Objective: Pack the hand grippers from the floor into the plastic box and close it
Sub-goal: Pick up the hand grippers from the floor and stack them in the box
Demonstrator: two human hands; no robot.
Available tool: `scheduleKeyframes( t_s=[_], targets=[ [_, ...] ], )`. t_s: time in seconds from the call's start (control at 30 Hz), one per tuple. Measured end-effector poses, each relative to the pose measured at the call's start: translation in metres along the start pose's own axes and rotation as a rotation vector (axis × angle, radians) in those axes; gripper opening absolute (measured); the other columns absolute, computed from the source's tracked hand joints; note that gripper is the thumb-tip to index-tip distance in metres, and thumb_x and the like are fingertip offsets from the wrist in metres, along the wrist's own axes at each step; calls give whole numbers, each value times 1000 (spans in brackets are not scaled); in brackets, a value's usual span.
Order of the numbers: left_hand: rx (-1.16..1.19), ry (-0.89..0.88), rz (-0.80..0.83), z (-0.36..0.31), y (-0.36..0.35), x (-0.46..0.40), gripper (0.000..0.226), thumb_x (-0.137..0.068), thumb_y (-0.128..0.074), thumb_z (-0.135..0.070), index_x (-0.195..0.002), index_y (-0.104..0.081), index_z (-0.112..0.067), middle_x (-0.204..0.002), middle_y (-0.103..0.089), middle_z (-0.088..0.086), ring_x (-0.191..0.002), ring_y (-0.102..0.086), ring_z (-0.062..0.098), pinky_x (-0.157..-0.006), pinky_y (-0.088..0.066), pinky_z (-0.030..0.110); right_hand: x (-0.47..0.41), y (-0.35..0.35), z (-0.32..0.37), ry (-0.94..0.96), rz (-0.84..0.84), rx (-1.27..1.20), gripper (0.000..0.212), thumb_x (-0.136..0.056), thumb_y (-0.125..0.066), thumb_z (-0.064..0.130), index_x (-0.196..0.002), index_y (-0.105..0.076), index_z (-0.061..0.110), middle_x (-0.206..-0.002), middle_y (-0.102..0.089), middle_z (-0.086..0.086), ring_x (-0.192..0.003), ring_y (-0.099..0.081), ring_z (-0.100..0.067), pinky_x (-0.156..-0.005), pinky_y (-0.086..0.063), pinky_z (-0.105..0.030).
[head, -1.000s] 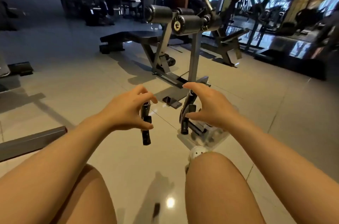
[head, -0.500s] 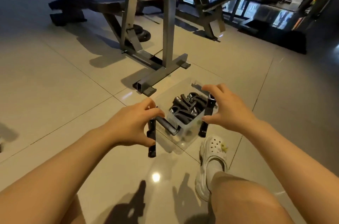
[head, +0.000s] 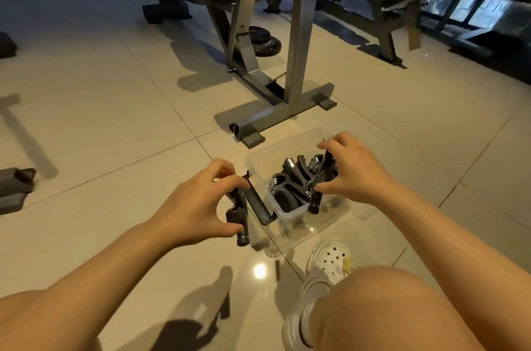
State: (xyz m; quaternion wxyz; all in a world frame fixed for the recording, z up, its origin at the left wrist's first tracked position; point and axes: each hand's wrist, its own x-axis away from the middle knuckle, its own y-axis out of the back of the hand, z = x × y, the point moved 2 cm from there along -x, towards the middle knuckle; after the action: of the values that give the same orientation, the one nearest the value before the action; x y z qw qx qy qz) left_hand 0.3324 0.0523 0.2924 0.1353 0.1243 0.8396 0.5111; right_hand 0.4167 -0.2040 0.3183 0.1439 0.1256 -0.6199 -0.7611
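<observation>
Holding grippers: left hand (head: 198,201) outside box (head: 290,146) rim (right hand (head: 353,175) above).

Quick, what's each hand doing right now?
Left hand: closed on a black hand gripper beside the plastic box.
Right hand: closed on another hand gripper over the box.

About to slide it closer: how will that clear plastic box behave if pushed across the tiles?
The plastic box probably slides easily, since the tiled floor looks glossy. Several metal-sprung hand grippers already inside likely make it bottom-heavy, unlikely to tip. Its thin clear walls may flex if pushed high.
</observation>
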Motion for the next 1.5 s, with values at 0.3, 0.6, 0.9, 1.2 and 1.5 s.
scheduleKeyframes(
  t_s=[0.3, 0.6, 0.9, 1.2, 1.5],
  targets=[
    [-73, 315, -177, -61, -14, 3, 61, -62, -81, -40, -118, -56, -33, -117, -37, -15, -104, -51, 10, -80, -49, 28, -36, 27, -57, 280, 31, -19, 83, -69, -80, 41, -139, -39, 21, -131, -40, 2, -117, -41, -15, -89, -40, -25],
    [-299, 487, -223, -157, -15, -59, 59, -69, -77, -38, -122, -51, -32, -124, -35, -10, -105, -50, 8, -77, -49, 23, -67, 40, -139, 428, -16, 3, 73, -65, -81, 45, -124, -49, 17, -124, -45, 0, -112, -43, -17, -89, -43, -27],
    [-378, 518, -310, -213, 14, -83, 61, -68, -82, -26, -121, -53, -27, -128, -35, -5, -112, -47, 13, -85, -43, 20, -84, 33, -166, 495, -13, 9, 71, -63, -80, 53, -114, -49, 16, -113, -45, -1, -102, -42, -16, -86, -45, -29],
    [-322, 445, -385, -164, -89, -121, 62, -65, -82, -21, -118, -50, -29, -127, -37, 1, -102, -56, 23, -73, -55, 32, -121, -24, -210, 493, 85, -51, 75, -62, -78, 58, -118, -49, 17, -113, -44, 2, -101, -41, -12, -83, -43, -24],
    [-380, 357, -436, -82, -178, -182, 70, -55, -81, 0, -115, -50, -17, -122, -40, 10, -105, -48, 30, -58, -56, 38, -198, -93, -230, 331, -83, -245, 76, -60, -81, 54, -116, -48, 16, -116, -41, -2, -109, -38, -18, -89, -40, -27]
  ],
)
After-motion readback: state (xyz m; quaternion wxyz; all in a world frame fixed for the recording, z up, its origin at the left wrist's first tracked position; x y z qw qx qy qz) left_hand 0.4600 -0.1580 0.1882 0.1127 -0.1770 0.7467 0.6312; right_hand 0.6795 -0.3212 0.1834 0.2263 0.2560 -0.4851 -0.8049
